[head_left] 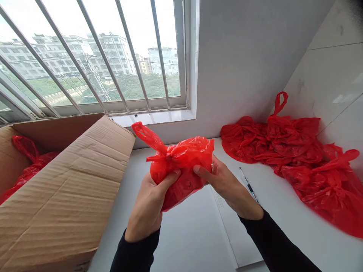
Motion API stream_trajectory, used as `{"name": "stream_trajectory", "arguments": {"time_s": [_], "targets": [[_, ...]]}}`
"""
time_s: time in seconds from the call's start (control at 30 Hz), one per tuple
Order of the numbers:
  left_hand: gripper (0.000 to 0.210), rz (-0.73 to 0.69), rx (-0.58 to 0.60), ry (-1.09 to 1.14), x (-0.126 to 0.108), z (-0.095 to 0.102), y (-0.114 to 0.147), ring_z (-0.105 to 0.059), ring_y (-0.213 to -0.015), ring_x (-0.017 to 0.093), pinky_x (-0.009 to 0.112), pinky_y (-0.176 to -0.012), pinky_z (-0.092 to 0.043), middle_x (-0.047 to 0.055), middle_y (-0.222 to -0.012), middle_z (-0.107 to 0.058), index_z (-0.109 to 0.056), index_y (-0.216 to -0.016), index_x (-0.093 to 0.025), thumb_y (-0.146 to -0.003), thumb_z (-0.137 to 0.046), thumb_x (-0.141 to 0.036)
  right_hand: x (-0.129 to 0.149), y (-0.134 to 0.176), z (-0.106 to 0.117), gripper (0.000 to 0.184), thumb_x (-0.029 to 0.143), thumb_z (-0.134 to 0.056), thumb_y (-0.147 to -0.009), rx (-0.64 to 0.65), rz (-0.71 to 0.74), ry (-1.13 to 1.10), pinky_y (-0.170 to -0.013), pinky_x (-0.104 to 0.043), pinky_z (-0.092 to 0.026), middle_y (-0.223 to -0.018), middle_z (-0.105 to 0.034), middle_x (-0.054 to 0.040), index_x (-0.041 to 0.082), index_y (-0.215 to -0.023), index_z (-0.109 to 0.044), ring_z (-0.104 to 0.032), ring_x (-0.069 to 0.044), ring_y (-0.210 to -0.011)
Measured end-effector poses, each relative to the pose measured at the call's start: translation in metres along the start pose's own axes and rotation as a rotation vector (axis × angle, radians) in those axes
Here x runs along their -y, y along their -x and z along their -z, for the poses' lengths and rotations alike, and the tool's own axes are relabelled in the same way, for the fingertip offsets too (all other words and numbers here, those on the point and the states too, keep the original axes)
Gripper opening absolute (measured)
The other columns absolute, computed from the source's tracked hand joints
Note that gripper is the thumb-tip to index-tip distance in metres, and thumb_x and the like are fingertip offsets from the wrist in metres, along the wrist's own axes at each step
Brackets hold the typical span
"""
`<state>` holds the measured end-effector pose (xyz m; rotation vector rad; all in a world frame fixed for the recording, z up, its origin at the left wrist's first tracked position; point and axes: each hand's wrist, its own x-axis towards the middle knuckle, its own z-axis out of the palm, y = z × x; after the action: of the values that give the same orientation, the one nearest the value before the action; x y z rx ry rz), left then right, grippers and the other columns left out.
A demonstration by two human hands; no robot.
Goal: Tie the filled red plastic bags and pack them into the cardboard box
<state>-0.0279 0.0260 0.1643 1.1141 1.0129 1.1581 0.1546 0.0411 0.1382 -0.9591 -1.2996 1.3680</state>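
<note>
Between my two hands, above the white table, I hold a knotted red plastic bag [188,156]. Its tied handle loop sticks up to the upper left. My left hand [151,200] grips the bag's lower left side, thumb on the front near the knot. On the right side my right hand [222,179] clasps it, thumb pressed on the front and fingers behind. What the bag contains cannot be made out through the plastic. Below the hands lies a flat white pad or box [241,238], partly covered by my right arm.
An open cardboard box [65,181] with red plastic bags [34,166] inside stands at left. Several more red bags [297,151] are heaped along the wall at right. A pen [249,187] lies on the table [181,241]. A barred window is behind.
</note>
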Motion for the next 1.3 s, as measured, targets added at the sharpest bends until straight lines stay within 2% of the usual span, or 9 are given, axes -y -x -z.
{"name": "stream_trajectory", "arguments": {"time_s": [0.2, 0.4, 0.5, 0.63, 0.73, 0.83, 1.0, 1.13, 1.3], "targets": [[0.041, 0.018, -0.114, 0.02, 0.004, -0.003, -0.003, -0.068, -0.102, 0.026, 0.029, -0.079, -0.056, 0.007, -0.11, -0.074, -0.069, -0.12, -0.023, -0.083, -0.077, -0.038, 0.004, 0.002, 0.001, 0.04, 0.046, -0.078, -0.082, 0.15, -0.019, -0.059, -0.064, -0.028, -0.049, -0.099, -0.064, -0.0019, 0.025, -0.111, -0.059, -0.057, -0.017, -0.083], [0.021, 0.003, -0.096, 0.085, 0.004, -0.002, -0.003, -0.064, -0.08, 0.016, 0.022, -0.066, -0.051, 0.001, -0.095, -0.072, -0.071, -0.101, -0.022, -0.085, -0.073, -0.035, -0.002, -0.002, 0.006, 0.017, 0.032, -0.068, -0.09, 0.111, 0.023, -0.088, -0.069, -0.029, -0.052, -0.091, -0.061, 0.0007, 0.023, -0.102, -0.061, -0.056, -0.015, -0.081], [0.012, 0.0, -0.087, 0.088, 0.004, -0.003, -0.004, -0.058, -0.067, 0.013, 0.021, -0.055, -0.043, -0.001, -0.085, -0.069, -0.071, -0.093, -0.02, -0.083, -0.071, -0.027, -0.003, -0.002, 0.008, 0.021, 0.036, -0.066, -0.092, 0.072, 0.008, -0.074, -0.071, -0.03, -0.054, -0.095, -0.062, 0.0, 0.025, -0.108, -0.059, -0.059, -0.017, -0.087], [0.019, -0.016, -0.004, 0.028, 0.002, -0.011, -0.003, -0.066, -0.085, 0.021, 0.027, -0.072, -0.051, 0.004, -0.095, -0.074, -0.074, -0.1, -0.019, -0.082, -0.073, -0.026, 0.0, -0.001, 0.005, 0.04, 0.044, -0.071, -0.088, 0.111, -0.019, 0.0, -0.064, -0.028, -0.05, -0.105, -0.065, -0.0013, 0.028, -0.121, -0.056, -0.059, -0.017, -0.087], [0.026, -0.034, 0.017, 0.017, 0.002, -0.016, -0.003, -0.069, -0.09, 0.026, 0.033, -0.077, -0.054, 0.007, -0.097, -0.075, -0.074, -0.104, -0.018, -0.081, -0.076, -0.029, -0.002, 0.0, 0.003, 0.029, 0.038, -0.071, -0.089, 0.136, -0.013, -0.026, -0.061, -0.027, -0.046, -0.093, -0.063, 0.0015, 0.026, -0.112, -0.059, -0.056, -0.015, -0.079], [0.026, -0.028, 0.03, 0.012, 0.004, -0.013, -0.004, -0.067, -0.085, 0.023, 0.033, -0.076, -0.054, 0.005, -0.095, -0.073, -0.072, -0.106, -0.02, -0.082, -0.076, -0.029, -0.005, -0.001, 0.005, 0.013, 0.027, -0.067, -0.09, 0.149, -0.028, -0.045, -0.066, -0.029, -0.047, -0.089, -0.063, 0.0021, 0.023, -0.101, -0.061, -0.056, -0.015, -0.079], [0.008, -0.037, 0.068, 0.072, 0.008, -0.001, -0.005, -0.053, -0.073, 0.013, 0.022, -0.065, -0.046, -0.001, -0.08, -0.062, -0.07, -0.092, -0.02, -0.085, -0.066, -0.016, -0.006, -0.002, 0.005, 0.013, 0.029, -0.065, -0.092, 0.115, -0.024, -0.04, -0.076, -0.034, -0.049, -0.099, -0.067, -0.0003, 0.023, -0.104, -0.063, -0.059, -0.018, -0.087], [0.015, -0.053, 0.081, 0.044, 0.009, 0.0, -0.006, -0.059, -0.087, 0.017, 0.027, -0.079, -0.051, 0.001, -0.092, -0.067, -0.069, -0.099, -0.02, -0.084, -0.072, -0.02, -0.003, -0.001, 0.0, 0.025, 0.042, -0.064, -0.095, 0.103, 0.029, -0.114, -0.091, -0.038, -0.048, -0.11, -0.068, -0.002, 0.026, -0.114, -0.064, -0.061, -0.02, -0.101], [0.025, -0.079, 0.019, 0.013, 0.01, 0.0, -0.006, -0.063, -0.096, 0.022, 0.031, -0.083, -0.053, 0.005, -0.101, -0.07, -0.069, -0.107, -0.02, -0.084, -0.077, -0.027, -0.003, 0.001, -0.004, 0.027, 0.046, -0.056, -0.1, 0.077, 0.033, -0.121, -0.091, -0.038, -0.047, -0.102, -0.071, -0.0036, 0.023, -0.106, -0.068, -0.061, -0.02, -0.096]]}}
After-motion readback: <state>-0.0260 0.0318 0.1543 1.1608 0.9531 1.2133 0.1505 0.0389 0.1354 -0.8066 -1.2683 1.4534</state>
